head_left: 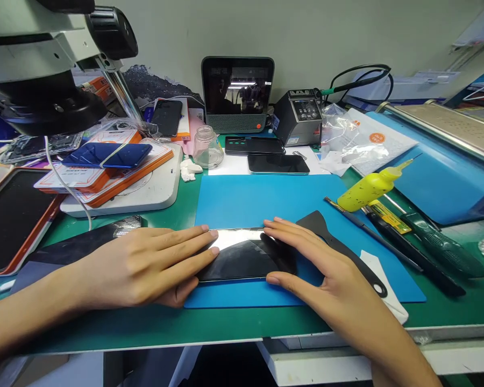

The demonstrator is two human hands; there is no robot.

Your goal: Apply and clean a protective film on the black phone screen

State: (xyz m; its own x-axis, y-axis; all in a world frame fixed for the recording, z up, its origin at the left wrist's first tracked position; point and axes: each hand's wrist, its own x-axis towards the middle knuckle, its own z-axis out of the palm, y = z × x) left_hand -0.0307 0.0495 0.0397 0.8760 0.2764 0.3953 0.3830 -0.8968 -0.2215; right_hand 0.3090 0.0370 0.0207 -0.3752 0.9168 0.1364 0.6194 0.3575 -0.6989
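Observation:
A smartphone [237,257] with a dark, glossy screen lies flat on the blue mat [266,199], its far side bright with reflected light. My left hand [149,263] rests on its left end, fingers stretched over the screen and thumb low by the near edge. Across the right end, my right hand [318,258] spans the phone, fingertips at the far edge and thumb at the near edge. Beneath and beside my right hand lies a black flat tool [347,250] with a hole in its handle. A white piece [387,290] sits partly under that tool.
A microscope [52,70] overhangs the left side. Boxes carry a banded blue phone [108,155]. Behind the mat stand a glass jar [208,148], a display device [237,94] and a black control unit [298,118]. A yellow bottle [365,191], a brush [371,234] and a green-handled tool [443,247] lie right.

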